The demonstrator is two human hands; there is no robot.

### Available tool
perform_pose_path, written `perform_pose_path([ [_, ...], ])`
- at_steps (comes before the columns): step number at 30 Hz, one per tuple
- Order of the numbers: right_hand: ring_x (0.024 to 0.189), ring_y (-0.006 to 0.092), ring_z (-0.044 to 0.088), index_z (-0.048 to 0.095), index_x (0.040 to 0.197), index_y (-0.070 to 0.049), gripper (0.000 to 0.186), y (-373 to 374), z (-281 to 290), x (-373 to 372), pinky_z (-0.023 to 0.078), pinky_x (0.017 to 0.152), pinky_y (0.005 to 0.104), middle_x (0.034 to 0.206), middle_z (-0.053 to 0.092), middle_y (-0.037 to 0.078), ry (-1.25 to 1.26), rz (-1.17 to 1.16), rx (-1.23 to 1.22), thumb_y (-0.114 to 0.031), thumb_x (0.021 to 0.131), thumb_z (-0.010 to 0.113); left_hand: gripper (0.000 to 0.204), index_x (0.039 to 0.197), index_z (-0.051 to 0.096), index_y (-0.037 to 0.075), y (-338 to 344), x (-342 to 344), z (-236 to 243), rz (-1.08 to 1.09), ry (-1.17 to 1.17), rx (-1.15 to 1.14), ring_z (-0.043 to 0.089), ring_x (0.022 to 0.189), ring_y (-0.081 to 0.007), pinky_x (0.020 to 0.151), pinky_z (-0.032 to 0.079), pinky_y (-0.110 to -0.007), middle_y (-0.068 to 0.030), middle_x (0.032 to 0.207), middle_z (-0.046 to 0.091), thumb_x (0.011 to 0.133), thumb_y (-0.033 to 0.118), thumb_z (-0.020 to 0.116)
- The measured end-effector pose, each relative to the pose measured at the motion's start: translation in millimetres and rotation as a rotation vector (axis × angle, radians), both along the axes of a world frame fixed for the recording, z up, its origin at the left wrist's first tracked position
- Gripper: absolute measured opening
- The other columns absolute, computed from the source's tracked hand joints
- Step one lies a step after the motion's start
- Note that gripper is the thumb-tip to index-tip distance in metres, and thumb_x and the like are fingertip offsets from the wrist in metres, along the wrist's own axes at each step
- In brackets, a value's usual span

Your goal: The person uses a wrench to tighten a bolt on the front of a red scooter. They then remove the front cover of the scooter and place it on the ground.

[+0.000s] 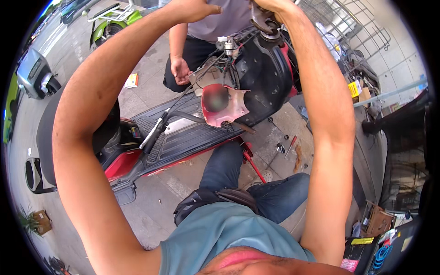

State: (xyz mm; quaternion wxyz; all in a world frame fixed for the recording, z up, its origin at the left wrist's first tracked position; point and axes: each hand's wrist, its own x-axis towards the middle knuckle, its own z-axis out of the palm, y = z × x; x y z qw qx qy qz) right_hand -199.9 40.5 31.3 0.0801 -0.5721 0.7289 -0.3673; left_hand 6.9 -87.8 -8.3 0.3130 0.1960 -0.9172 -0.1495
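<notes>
A partly dismantled black and red motor scooter [192, 142] stands crosswise before me, wires bare at its front. Both my arms reach up over it. My left hand [195, 10] is at the upper edge, thumb stretched out, other fingers mostly cut off; nothing shows in it. My right hand [271, 5], partly cut off, closes round a curved grey metal part [261, 19] above the scooter's black front panel [266, 68]; its exact kind is unclear. Loose wires [229, 64] hang beside it. A red and pink plastic cover [233, 107] lies above the footboard [188, 133].
Across the scooter, another person's open hand [180, 72] hangs by a dark trouser leg. A red-handled screwdriver [291, 143] and small parts lie on the paving right of the scooter. A wire rack [353, 32] stands at far right, a green scooter [110, 23] at far left.
</notes>
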Motion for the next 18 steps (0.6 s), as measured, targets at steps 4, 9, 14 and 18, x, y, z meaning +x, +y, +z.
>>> perform_pose_path([
  [4,0.068,0.0176,0.06,0.067,0.098,0.001,0.02,12.0,9.9,-6.6,0.052,0.067,0.0362,0.076,0.063,0.004,-0.135,-0.146,0.057,-0.018,0.092,0.072,0.066,0.137,0.054,-0.002,21.0,-5.2,-8.9,-0.386,-0.045,0.164,0.069,0.111,-0.0329,0.094,0.057,-0.041,-0.0223,0.125,0.068,0.082,0.023,0.081],
  [9,0.066,0.019,0.061,0.066,0.098,0.0,0.014,38.4,2.6,-1.5,0.052,0.062,0.0359,0.075,0.063,0.006,-0.465,-0.112,-0.342,-0.012,0.092,0.069,0.063,0.144,0.048,0.001,67.8,-3.1,-1.1,-0.619,-0.102,0.293,0.063,0.12,-0.0297,0.104,0.053,-0.041,-0.0197,0.133,0.063,0.089,0.012,0.077],
  [14,0.063,0.0203,0.062,0.065,0.098,0.0,0.009,60.8,-7.2,7.2,0.053,0.056,0.0355,0.075,0.063,0.007,-0.738,-0.086,-0.632,-0.005,0.091,0.066,0.073,0.152,0.041,0.001,74.5,0.9,-12.3,-0.673,-0.103,0.406,0.058,0.13,-0.032,0.109,0.048,-0.043,-0.0213,0.141,0.058,0.09,0.012,0.078],
  [18,0.062,0.0223,0.064,0.064,0.099,-0.001,0.01,76.8,-20.4,-8.4,0.054,0.052,0.0355,0.076,0.065,0.009,-0.835,-0.243,-0.786,0.001,0.09,0.063,0.079,0.157,0.035,0.002,80.9,1.7,-8.0,-0.615,-0.176,0.39,0.055,0.135,-0.0348,0.111,0.046,-0.045,-0.0246,0.146,0.055,0.091,0.013,0.077],
])
